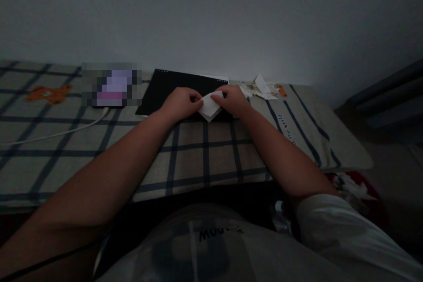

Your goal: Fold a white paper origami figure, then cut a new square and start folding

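While both hands pinched it at frame center, left hand (pixel 181 102) and right hand (pixel 233 99) closed on the paper (pixel 210 105), it showed several folds, apparently unfinished, over the black mat (pixel 158 90).

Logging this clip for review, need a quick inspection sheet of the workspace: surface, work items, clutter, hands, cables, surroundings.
Surface: checked cloth with dark stripes covers the table; dim light.
Work items: folded white paper lies on a black mat at the far edge.
Clutter: pile of paper scraps right of the mat; blurred-out device left of it.
Hands: left hand and right hand both pinch the paper, one at each side.
Cables: white cable runs from the device toward the left edge.
Surroundings: plain wall behind; dark furniture at right, details too dim to tell.
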The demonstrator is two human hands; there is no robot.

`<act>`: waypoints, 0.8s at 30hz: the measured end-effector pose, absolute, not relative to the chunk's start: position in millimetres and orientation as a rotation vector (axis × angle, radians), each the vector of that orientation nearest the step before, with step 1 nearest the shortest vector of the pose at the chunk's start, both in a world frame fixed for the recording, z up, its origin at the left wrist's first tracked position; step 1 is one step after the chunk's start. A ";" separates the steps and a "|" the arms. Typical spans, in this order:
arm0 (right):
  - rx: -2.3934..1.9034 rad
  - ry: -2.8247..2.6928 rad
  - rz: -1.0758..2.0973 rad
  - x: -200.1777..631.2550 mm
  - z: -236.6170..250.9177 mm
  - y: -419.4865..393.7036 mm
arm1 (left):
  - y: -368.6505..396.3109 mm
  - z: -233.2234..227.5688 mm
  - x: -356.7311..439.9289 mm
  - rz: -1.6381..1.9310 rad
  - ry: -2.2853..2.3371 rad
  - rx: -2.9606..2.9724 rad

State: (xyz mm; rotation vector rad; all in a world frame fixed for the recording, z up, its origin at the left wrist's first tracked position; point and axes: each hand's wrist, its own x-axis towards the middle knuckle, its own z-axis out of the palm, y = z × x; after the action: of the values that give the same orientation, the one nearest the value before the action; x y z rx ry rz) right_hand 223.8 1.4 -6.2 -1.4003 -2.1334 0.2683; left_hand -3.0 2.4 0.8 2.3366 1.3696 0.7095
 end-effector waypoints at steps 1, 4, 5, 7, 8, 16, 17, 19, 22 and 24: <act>-1.401 -2.128 0.282 223.8 -6.1 1.4 | 2.9 -0.2 -3.3 0.715 1.360 2.329; -1.421 -2.115 0.315 223.6 -4.8 1.2 | 3.5 -2.0 -3.7 0.735 1.343 2.317; -1.429 -2.114 0.318 223.6 -4.2 1.0 | 3.4 -2.2 -3.7 0.733 1.349 2.315; -1.439 -2.114 0.307 223.4 -3.1 0.6 | 3.0 -2.2 -3.2 0.716 1.364 2.312; -1.441 -2.113 0.296 223.3 -2.7 0.4 | 3.0 -2.2 -2.8 0.713 1.366 2.308; -1.435 -2.130 0.280 221.0 -2.5 -1.3 | 6.7 -6.4 -0.4 0.843 1.250 2.231; -1.435 -2.125 0.274 220.9 -2.5 -1.4 | 6.7 -6.4 -0.5 0.839 1.250 2.227; -1.443 -2.116 0.267 221.1 -1.8 -1.7 | 6.4 -5.5 -1.1 0.826 1.260 2.214; -1.480 -2.098 0.260 221.5 0.3 -2.7 | 5.8 -4.1 -1.9 0.789 1.291 2.188; -1.497 -2.092 0.259 221.3 1.5 -3.5 | 6.0 -4.0 -2.1 0.769 1.315 2.176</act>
State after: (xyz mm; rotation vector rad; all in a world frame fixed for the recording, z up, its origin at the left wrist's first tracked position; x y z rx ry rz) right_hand 221.3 -3.5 1.5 -1.4970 -2.0919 0.2585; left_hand -2.1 6.0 -4.0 2.1763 1.3146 0.7695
